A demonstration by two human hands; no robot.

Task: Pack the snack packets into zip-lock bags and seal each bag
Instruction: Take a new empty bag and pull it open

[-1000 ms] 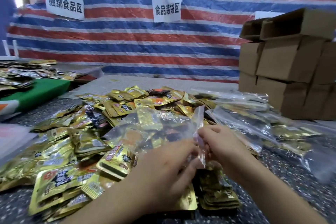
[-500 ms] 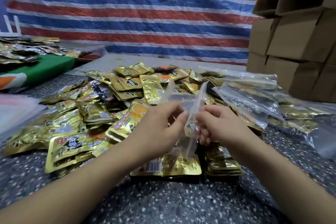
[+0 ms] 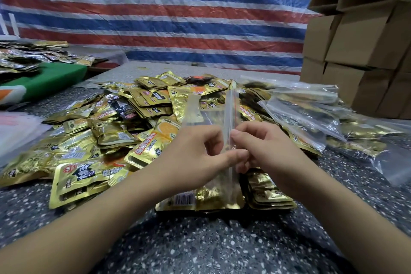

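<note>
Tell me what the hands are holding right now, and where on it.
Both the left hand and the right hand pinch a clear zip-lock bag by its upright edge strip, low down, fingertips meeting either side of it.

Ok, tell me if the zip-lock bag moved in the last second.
Yes. The zip-lock bag swung right and upright, off the packet pile it was draped over.

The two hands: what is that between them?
In the head view, a clear zip-lock bag stands upright on edge between the left hand and right hand; both pinch it.
</note>
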